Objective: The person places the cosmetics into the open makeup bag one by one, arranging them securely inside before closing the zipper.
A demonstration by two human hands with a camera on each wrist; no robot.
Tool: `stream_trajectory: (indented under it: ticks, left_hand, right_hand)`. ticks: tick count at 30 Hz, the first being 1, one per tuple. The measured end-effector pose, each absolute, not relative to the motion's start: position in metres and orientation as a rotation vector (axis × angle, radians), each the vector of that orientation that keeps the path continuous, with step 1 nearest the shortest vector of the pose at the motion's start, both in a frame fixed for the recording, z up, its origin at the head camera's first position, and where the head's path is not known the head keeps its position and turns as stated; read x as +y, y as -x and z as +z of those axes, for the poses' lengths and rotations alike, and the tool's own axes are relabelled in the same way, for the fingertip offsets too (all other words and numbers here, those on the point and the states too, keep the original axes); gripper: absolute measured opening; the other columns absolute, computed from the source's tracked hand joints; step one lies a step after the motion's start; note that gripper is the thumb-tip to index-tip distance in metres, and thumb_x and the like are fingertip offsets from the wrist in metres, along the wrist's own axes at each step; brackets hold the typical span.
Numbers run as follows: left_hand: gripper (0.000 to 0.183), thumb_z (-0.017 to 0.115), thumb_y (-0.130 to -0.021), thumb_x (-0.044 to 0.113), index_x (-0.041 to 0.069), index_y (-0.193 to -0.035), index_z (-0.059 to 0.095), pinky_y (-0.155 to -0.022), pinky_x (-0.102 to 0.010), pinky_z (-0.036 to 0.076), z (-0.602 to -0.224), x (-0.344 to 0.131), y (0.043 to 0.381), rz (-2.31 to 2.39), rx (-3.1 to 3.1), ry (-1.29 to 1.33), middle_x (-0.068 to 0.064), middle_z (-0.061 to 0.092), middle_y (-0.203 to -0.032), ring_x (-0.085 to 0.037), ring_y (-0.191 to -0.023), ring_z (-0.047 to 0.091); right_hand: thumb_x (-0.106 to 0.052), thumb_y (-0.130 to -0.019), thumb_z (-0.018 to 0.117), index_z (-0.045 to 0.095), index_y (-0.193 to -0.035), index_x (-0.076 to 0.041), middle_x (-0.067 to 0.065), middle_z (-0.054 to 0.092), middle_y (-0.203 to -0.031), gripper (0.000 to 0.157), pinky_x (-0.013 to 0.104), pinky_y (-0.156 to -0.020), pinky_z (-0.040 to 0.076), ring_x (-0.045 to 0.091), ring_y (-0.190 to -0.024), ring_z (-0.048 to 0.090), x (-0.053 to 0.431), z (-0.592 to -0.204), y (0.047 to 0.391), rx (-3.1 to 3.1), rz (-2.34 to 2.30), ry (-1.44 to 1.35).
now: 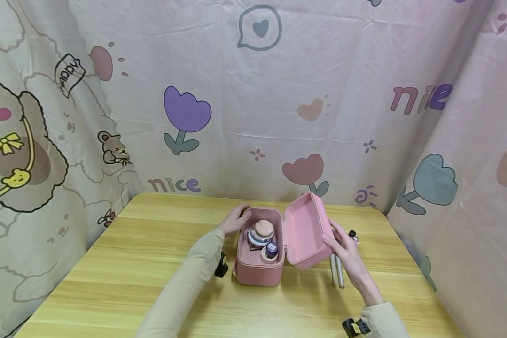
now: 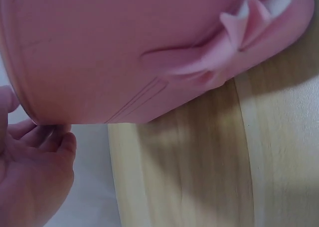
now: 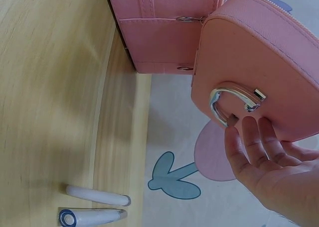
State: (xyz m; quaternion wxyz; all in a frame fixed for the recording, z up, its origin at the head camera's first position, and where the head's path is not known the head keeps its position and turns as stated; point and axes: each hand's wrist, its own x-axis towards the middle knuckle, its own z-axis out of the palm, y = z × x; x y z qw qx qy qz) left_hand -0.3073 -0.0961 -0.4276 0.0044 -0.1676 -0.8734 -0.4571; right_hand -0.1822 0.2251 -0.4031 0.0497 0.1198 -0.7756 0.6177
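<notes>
A pink cosmetic case (image 1: 259,276) stands on the table with its lid (image 1: 305,229) swung out to the right. Inside lie a round puff (image 1: 263,228) on stacked round compacts and a small purple-lidded jar (image 1: 272,249). My left hand (image 1: 235,219) grips the case's back left rim; in the left wrist view, the fingers of this hand (image 2: 40,167) curl at the edge. The lid's outer edge is held by my right hand (image 1: 346,246), thumb on the rim and fingers behind. The right wrist view has those fingertips beside the lid's metal handle (image 3: 234,100).
Two slim pale tubes (image 1: 340,272) lie on the wooden table (image 1: 152,263) right of the lid. A small black-capped item (image 1: 352,234) is behind the right hand. A pink bow (image 2: 234,43) decorates the case's side. Printed curtains (image 1: 236,103) hang behind the table.
</notes>
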Motion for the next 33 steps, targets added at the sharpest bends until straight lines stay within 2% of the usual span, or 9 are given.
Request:
stream_trajectory:
  ticks: [9, 15, 16, 19, 33]
  left_hand:
    - [0.039, 0.041, -0.104, 0.004, -0.011, -0.139, 0.051, -0.119, -0.053, 0.036, -0.43, -0.095, 0.309, -1.406, -2.703, 0.517, -0.03, 0.052, -0.144, -0.045, -0.139, 0.046]
    - [0.039, 0.04, -0.104, 0.003, -0.009, -0.14, 0.051, -0.119, -0.054, 0.036, -0.431, -0.095, 0.31, -1.441, -2.709, 0.485, -0.029, 0.052, -0.145, -0.045, -0.139, 0.046]
    - [0.039, 0.04, -0.104, 0.003, -0.009, -0.14, 0.05, -0.119, -0.054, 0.036, -0.431, -0.095, 0.31, -1.45, -2.71, 0.483, -0.029, 0.051, -0.146, -0.045, -0.139, 0.046]
    - [0.04, 0.04, -0.104, 0.004, -0.008, -0.141, 0.05, -0.119, -0.054, 0.035, -0.431, -0.096, 0.309, -1.473, -2.707, 0.473, -0.029, 0.051, -0.147, -0.044, -0.14, 0.045]
    - [0.038, 0.042, -0.104, 0.002, -0.014, -0.138, 0.048, -0.118, -0.055, 0.036, -0.439, -0.102, 0.304, -1.549, -2.618, 0.484, -0.033, 0.053, -0.142, -0.047, -0.136, 0.047]
  right_hand:
    - [-0.015, -0.104, 0.047, 0.029, -0.156, -0.001, 0.019, 0.057, -0.129, 0.057, 0.019, -0.086, 0.054, 0.004, -0.102, 0.065, 0.225, -0.402, 0.182, -2.345, 1.903, -0.371]
    - [-0.017, -0.105, 0.048, 0.027, -0.157, -0.002, 0.009, 0.059, -0.129, 0.057, 0.019, -0.088, 0.054, 0.004, -0.103, 0.066, 0.226, -0.402, 0.184, -2.35, 1.942, -0.362]
    - [-0.017, -0.105, 0.048, 0.027, -0.157, -0.002, 0.004, 0.059, -0.127, 0.057, 0.019, -0.088, 0.054, 0.004, -0.103, 0.066, 0.227, -0.402, 0.184, -2.351, 1.945, -0.361]
    - [-0.018, -0.106, 0.047, 0.027, -0.157, -0.001, -0.002, 0.061, -0.124, 0.058, 0.018, -0.088, 0.053, 0.004, -0.103, 0.066, 0.228, -0.403, 0.185, -2.345, 1.967, -0.374]
    - [-0.015, -0.107, 0.043, 0.02, -0.157, 0.006, -0.012, 0.064, -0.122, 0.059, 0.017, -0.093, 0.053, 0.003, -0.109, 0.064, 0.229, -0.405, 0.193, -2.215, 2.177, -0.463]
